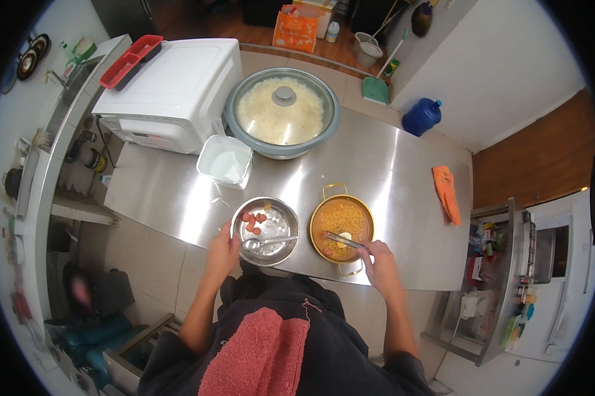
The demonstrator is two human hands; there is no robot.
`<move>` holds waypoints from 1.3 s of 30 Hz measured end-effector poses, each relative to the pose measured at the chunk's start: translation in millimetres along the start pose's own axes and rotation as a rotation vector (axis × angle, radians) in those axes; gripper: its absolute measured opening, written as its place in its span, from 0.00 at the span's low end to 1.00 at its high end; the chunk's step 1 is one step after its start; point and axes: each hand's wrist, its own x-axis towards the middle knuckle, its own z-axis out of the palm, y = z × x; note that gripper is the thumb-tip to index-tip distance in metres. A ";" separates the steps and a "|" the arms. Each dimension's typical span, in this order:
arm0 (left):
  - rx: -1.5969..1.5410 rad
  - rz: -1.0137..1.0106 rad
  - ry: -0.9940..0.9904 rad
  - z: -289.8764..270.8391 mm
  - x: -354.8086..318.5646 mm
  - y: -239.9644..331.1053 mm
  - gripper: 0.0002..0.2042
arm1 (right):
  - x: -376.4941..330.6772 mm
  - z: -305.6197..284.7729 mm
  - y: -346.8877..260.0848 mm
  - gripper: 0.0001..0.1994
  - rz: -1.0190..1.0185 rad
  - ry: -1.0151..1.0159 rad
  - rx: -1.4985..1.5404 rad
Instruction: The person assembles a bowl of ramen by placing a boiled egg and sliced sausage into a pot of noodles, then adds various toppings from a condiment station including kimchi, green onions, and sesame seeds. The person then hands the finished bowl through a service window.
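Stainless steel makes up the bowl [282,222] that our left hand [223,249] grips by its rim at 8 o'clock in the head view. Inside, reddish sausage slices [246,216] lie toward 10 o'clock, and a metal spoon [271,240] stretches across to the 3 o'clock rim. At the bowl's 3 o'clock, well apart from our left hand, our right hand [377,257] is closed around metal tongs [347,241], reaching from 4 o'clock into a golden two-handled pot [311,228] of noodles in orange broth [339,211]. By the tongs' tip we see a reddish piece, but cannot tell whether it is pinched. A white tub [225,162] stands at the bowl's 11 o'clock; a large glass-lidded pot of rice [261,115] sits at the golden pot's 11 o'clock.
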 end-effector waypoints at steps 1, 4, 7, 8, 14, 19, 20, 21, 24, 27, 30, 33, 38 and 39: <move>0.015 0.007 0.021 -1.5 0.4 -0.2 0.19 | -1.8 6.0 3.1 0.10 -0.023 0.000 0.018; 0.026 0.003 0.023 -4.8 1.5 0.9 0.19 | -3.2 18.5 6.2 0.12 -0.013 -0.044 0.017; 0.005 0.018 0.023 -4.2 2.2 3.3 0.19 | 0.4 13.3 1.5 0.12 -0.031 0.004 0.035; -0.006 0.025 0.024 -3.2 2.4 4.1 0.19 | 2.0 8.1 -1.5 0.12 -0.012 0.011 0.039; -0.096 -0.016 -0.063 2.9 1.3 11.0 0.19 | 7.5 -8.9 -32.1 0.11 -0.078 0.068 0.015; -0.044 -0.014 -0.071 4.5 0.0 16.5 0.19 | 4.9 -5.2 -32.1 0.10 -0.080 0.039 -0.128; -0.037 -0.022 -0.074 4.7 0.0 16.9 0.19 | 5.0 -3.1 -28.2 0.11 -0.089 0.018 -0.142; -0.036 -0.010 -0.065 4.8 0.1 17.0 0.19 | 5.4 -0.7 -23.5 0.11 -0.098 0.003 -0.151; -0.034 0.007 -0.056 4.4 0.5 16.4 0.19 | 7.8 10.8 -11.6 0.11 -0.142 -0.008 -0.146; -0.038 -0.003 -0.074 3.6 1.1 15.3 0.19 | 10.2 18.9 -4.2 0.11 -0.159 -0.016 -0.131; -0.051 -0.001 -0.070 3.5 2.1 14.6 0.19 | 14.1 20.6 -0.8 0.10 -0.154 -0.023 -0.125; -0.043 -0.005 -0.067 3.8 2.6 14.5 0.18 | 19.1 18.4 -1.4 0.10 -0.176 0.002 -0.111; -0.050 -0.020 -0.072 3.2 2.6 15.2 0.18 | 26.6 7.2 -13.3 0.11 -0.168 0.023 -0.111; -0.049 -0.006 -0.070 3.0 2.7 15.5 0.18 | 26.3 1.7 -17.0 0.11 -0.140 0.020 -0.113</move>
